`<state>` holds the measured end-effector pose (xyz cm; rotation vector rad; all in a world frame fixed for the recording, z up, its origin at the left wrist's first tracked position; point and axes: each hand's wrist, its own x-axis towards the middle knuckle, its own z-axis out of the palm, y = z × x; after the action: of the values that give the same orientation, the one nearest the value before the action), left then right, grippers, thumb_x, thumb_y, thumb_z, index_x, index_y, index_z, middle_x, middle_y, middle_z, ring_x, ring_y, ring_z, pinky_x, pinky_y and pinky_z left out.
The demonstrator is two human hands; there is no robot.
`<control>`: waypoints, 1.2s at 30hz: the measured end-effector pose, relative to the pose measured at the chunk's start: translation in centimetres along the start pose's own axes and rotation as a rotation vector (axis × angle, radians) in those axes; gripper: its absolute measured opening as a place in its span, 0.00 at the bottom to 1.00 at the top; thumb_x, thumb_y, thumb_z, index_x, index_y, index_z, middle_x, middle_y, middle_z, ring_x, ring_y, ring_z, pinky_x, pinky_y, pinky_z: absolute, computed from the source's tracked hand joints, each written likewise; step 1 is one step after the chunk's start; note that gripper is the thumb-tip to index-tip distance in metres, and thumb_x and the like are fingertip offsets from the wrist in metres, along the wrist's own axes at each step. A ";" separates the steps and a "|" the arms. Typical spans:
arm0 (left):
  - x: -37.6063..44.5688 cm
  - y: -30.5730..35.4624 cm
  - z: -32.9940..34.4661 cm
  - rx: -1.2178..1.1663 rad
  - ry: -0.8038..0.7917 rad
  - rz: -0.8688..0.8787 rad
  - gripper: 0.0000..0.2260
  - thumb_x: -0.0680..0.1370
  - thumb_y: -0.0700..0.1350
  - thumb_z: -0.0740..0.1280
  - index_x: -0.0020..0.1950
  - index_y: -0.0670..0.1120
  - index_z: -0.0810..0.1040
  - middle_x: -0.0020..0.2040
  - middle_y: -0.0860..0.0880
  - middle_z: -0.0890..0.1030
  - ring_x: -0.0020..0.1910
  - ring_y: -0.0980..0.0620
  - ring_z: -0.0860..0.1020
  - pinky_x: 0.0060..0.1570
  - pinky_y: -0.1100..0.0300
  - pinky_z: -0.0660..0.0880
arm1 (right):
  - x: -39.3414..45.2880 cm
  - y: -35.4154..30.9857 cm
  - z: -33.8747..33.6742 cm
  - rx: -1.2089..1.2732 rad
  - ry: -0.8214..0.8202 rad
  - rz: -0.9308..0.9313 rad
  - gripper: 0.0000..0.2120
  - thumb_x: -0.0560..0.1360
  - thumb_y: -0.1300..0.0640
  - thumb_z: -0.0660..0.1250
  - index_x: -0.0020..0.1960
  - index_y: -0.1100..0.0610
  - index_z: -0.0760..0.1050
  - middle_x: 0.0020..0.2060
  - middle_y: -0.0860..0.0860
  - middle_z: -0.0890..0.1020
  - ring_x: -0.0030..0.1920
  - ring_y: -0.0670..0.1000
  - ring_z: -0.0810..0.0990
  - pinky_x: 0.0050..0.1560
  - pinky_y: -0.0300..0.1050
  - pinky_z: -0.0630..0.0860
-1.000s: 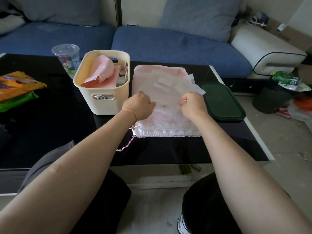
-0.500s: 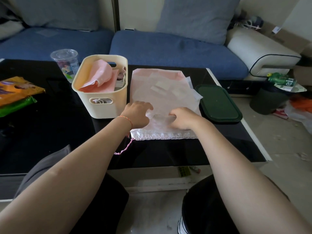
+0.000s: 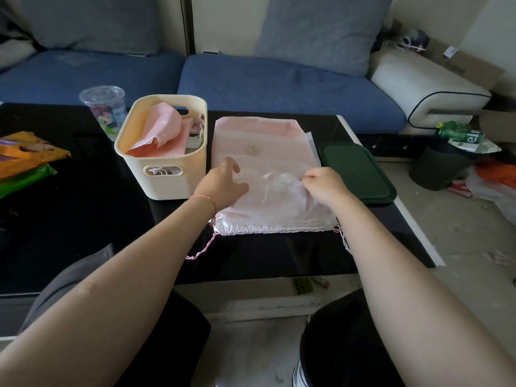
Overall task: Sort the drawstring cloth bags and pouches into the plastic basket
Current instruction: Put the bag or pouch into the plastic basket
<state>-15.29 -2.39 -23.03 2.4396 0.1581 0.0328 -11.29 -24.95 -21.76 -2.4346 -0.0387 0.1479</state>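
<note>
At the left edge of the black table (image 3: 69,219) lay an orange snack packet (image 3: 26,152) over a green one (image 3: 26,178). Further in, toward the far edge, stood a clear lidded plastic cup (image 3: 104,107), and just beside it the cream plastic basket (image 3: 164,174), already holding crumpled pink pouches (image 3: 162,132). Right of the basket, a flat stack of pale pink drawstring bags (image 3: 259,146) lay with its gathered hems toward the near edge, a pink cord (image 3: 203,248) trailing off its near-left corner. The left hand (image 3: 223,185), a red string bracelet (image 3: 206,199) on its wrist, rested on the top sheer bag (image 3: 276,191) with fingers spread and loosely bent, gripping nothing that could be seen. The right hand (image 3: 325,185) was curled, pinching that bag's thin fabric and bunching it upward. A dark green lid (image 3: 357,174) sat at the table's right edge, touching the stack.
</note>
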 end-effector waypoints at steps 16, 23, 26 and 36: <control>-0.5 1.0 1.5 0.585 -0.359 0.285 0.30 0.66 0.63 0.62 0.65 0.51 0.69 0.55 0.51 0.77 0.56 0.47 0.74 0.55 0.53 0.65 | -1.9 -3.4 1.5 -0.424 -0.351 -0.219 0.25 0.71 0.57 0.69 0.67 0.50 0.70 0.64 0.49 0.71 0.54 0.52 0.76 0.43 0.45 0.73; -0.8 -1.3 2.7 0.596 -0.466 0.249 0.41 0.75 0.67 0.56 0.80 0.50 0.44 0.80 0.50 0.48 0.79 0.52 0.47 0.75 0.50 0.49 | -2.8 -1.7 1.7 -0.430 -0.611 0.010 0.42 0.72 0.44 0.69 0.77 0.40 0.48 0.74 0.48 0.63 0.60 0.53 0.75 0.51 0.47 0.75; -1.3 -1.3 3.0 0.579 -0.336 0.263 0.38 0.79 0.67 0.50 0.80 0.47 0.44 0.80 0.49 0.45 0.79 0.50 0.43 0.76 0.48 0.44 | -2.4 -1.2 1.8 -0.315 -0.592 0.026 0.37 0.75 0.30 0.57 0.78 0.40 0.50 0.79 0.45 0.55 0.76 0.53 0.60 0.70 0.55 0.63; -1.7 -0.8 3.8 0.542 -0.387 0.366 0.31 0.80 0.60 0.56 0.80 0.49 0.52 0.80 0.49 0.50 0.78 0.52 0.52 0.75 0.54 0.51 | -3.0 -1.2 1.5 -0.362 -0.517 -0.090 0.38 0.74 0.42 0.69 0.78 0.42 0.54 0.77 0.45 0.60 0.74 0.51 0.64 0.63 0.46 0.67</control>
<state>-16.79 -4.47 -26.42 2.9178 -0.5153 -0.3609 -14.42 -23.33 -21.84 -2.6762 -0.4386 0.7845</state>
